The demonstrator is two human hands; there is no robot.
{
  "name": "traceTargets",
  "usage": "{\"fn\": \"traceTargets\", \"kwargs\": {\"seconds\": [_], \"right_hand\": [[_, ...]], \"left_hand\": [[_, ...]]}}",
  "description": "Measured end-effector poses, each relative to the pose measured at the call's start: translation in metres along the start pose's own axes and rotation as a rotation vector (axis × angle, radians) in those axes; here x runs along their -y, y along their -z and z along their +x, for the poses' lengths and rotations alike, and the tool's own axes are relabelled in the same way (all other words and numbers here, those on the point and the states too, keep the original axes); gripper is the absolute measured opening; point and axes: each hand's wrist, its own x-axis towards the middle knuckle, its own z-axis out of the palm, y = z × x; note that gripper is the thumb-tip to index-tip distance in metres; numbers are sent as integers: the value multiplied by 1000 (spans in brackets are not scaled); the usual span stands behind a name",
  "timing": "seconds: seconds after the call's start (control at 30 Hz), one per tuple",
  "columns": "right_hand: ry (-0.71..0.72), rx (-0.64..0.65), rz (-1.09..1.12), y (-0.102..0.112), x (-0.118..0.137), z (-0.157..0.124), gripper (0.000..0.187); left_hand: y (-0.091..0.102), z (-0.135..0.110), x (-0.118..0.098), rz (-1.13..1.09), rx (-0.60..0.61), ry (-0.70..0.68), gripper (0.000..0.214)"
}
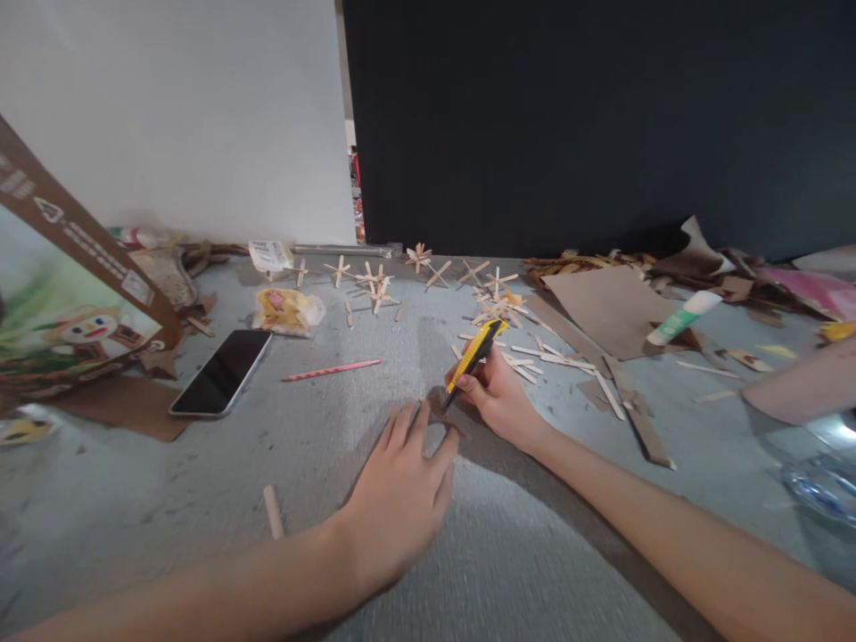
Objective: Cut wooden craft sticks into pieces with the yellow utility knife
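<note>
My right hand (498, 392) is closed around a yellow and black utility knife (473, 355), its tip pointing down at the grey table surface (321, 446) right by my left fingertips. My left hand (401, 486) lies flat on the table with fingers stretched out, pressing down next to the knife tip. Whether something thin lies under the left fingers I cannot tell.
A black phone (220, 373) lies at the left, with a pink pencil (333, 369) beside it. Several popsicle-stick crosses (374, 281) and loose sticks (535, 357) are scattered behind. Brown cardboard pieces (612, 308), a glue stick (683, 317) and a printed box (67, 303) surround the area.
</note>
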Motion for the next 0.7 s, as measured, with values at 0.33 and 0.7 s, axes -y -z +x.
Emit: {"fn": "traceTargets", "kwargs": {"seconds": [0.33, 0.7], "right_hand": [[96, 19, -48, 0, -4, 2, 27], [264, 168, -242, -3, 5, 6, 6]], "left_hand": [[4, 2, -2, 28, 33, -4, 39], [5, 4, 0, 28, 14, -49, 36]]}}
